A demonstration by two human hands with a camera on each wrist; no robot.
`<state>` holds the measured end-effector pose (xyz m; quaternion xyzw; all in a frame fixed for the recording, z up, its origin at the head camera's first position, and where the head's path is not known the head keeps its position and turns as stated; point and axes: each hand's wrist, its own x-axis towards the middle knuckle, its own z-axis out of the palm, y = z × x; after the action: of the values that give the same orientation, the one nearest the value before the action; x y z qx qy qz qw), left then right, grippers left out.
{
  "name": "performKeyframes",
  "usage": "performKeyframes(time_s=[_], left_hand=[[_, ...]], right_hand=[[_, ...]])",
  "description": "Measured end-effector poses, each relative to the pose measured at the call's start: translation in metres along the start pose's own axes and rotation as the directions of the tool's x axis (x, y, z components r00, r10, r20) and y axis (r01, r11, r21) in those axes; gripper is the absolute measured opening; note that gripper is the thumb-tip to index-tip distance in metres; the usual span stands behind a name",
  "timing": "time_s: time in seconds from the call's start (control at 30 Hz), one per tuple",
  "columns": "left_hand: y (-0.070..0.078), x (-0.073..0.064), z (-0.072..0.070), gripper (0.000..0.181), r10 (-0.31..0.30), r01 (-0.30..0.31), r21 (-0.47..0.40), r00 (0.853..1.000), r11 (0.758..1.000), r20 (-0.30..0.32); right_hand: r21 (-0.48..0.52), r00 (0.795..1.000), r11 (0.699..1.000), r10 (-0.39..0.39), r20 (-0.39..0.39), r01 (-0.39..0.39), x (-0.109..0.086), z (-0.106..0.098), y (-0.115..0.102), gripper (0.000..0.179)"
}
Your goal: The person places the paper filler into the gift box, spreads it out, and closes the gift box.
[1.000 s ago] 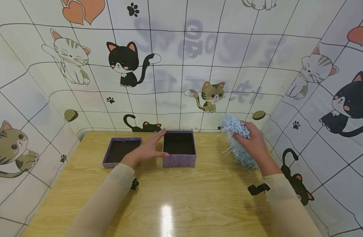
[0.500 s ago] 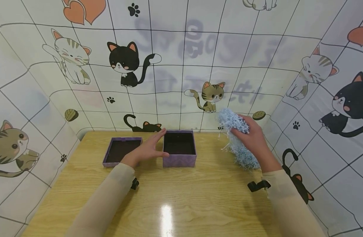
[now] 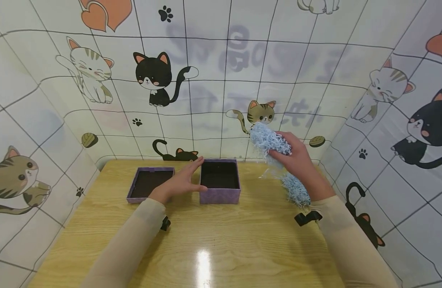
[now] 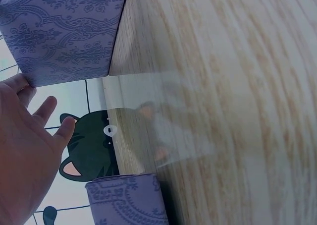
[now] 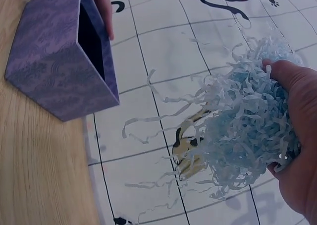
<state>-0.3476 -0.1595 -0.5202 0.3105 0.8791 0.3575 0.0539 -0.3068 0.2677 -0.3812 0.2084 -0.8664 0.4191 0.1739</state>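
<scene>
My right hand [image 3: 294, 162] grips a bundle of light blue shredded paper [image 3: 267, 140], raised above the table to the right of the box. Loose strands trail from the bundle in the right wrist view. A purple patterned box [image 3: 219, 196] stands upright mid-table, its dark inside showing. My left hand [image 3: 179, 182] is at the box's left side with fingers spread, fingertips right at the rim and thumb near the front corner. To the left lies the purple box lid [image 3: 132, 196], inner side up, partly behind the left hand.
A second heap of blue shredded paper [image 3: 296, 192] lies on the wooden table [image 3: 213, 248] under the right forearm. Cloth walls [image 3: 213, 92] printed with cats close in the table at the back and both sides.
The right hand has lifted the bundle and carried it left toward the box, away from the heap on the table. My left hand stays at the box.
</scene>
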Motion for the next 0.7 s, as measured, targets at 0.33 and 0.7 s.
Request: performKeyframes(time_s=[0.33,0.7], left_hand=[[-0.001,0.000,0.000,0.124,0.000,0.000,-0.002,1.000,1.000,0.003],[-0.001,0.001,-0.001,0.123,-0.013,0.012,0.014,1.000,1.000,0.017]], right_hand=[[0.058,0.992,0.997,-0.056,0.116,0.050,0.022,0.031,-0.019,0.065],[0.051,0.959,0.996,-0.083,0.272,0.072,0.041,0.068,-0.026,0.064]])
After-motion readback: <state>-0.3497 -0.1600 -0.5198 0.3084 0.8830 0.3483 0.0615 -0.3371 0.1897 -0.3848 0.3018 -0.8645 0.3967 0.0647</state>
